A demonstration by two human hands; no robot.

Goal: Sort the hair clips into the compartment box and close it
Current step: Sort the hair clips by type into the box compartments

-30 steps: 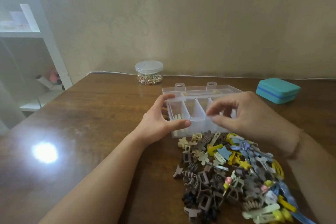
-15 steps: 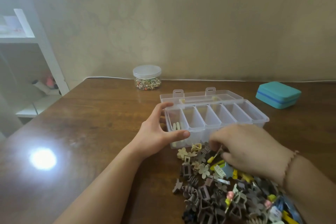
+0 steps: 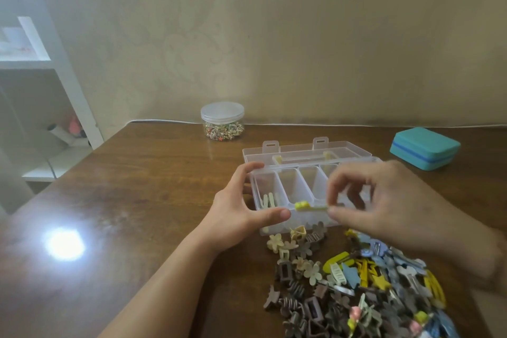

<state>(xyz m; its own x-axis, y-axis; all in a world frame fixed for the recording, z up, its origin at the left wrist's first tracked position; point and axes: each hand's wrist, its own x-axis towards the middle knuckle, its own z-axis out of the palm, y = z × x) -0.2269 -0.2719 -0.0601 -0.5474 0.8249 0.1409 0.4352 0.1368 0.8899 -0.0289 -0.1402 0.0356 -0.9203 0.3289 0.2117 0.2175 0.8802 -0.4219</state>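
Observation:
A clear plastic compartment box (image 3: 290, 181) stands open on the brown table, its lid (image 3: 307, 149) folded back behind it. My left hand (image 3: 241, 208) grips the box's left front corner, thumb on the front wall and fingers on the left side. My right hand (image 3: 384, 206) pinches a thin yellow hair clip (image 3: 308, 206) by one end, holding it level above the box's front edge. A few pale clips (image 3: 270, 199) lie in the leftmost compartment. A large pile of hair clips (image 3: 356, 288) in brown, beige, yellow and blue lies in front of the box.
A round clear jar (image 3: 222, 121) of small colourful bits stands at the table's back edge. A teal case (image 3: 424, 148) sits at the back right. A white shelf unit (image 3: 41, 90) stands left of the table. A bright light glare (image 3: 64, 244) shows on the table's left.
My right hand dipped into the pile, pinched a yellow clip and rose back over the box front. My left hand stayed on the box corner.

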